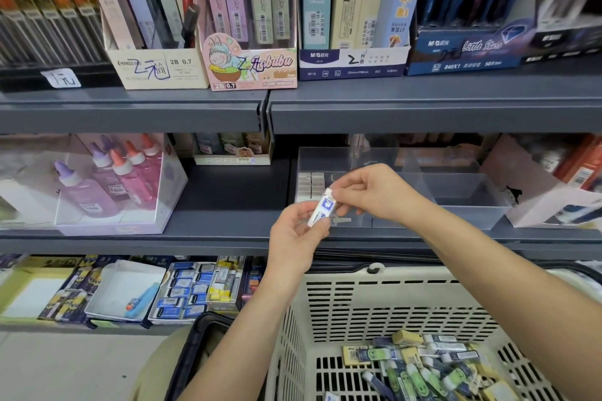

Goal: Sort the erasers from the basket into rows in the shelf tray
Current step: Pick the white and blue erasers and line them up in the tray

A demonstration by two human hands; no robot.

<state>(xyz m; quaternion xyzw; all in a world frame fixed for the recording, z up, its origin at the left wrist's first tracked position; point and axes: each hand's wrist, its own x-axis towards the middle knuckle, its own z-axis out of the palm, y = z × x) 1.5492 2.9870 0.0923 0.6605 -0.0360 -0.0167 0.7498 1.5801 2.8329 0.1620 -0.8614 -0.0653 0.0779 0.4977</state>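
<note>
Eraser (pixel 321 210) in the air by the front left corner of the shelf tray (pixel 472 216), pinched low by the left hand (pixel 293 233) and on top by the right hand (pixel 374 192), small, light, likely slippery, so best gripped on its long sides.

Basket (pixel 391 303) of erasers (pixel 423 365) below the shelf tray (pixel 472 205) (glue bottles (pixel 107 179) well left).
</note>
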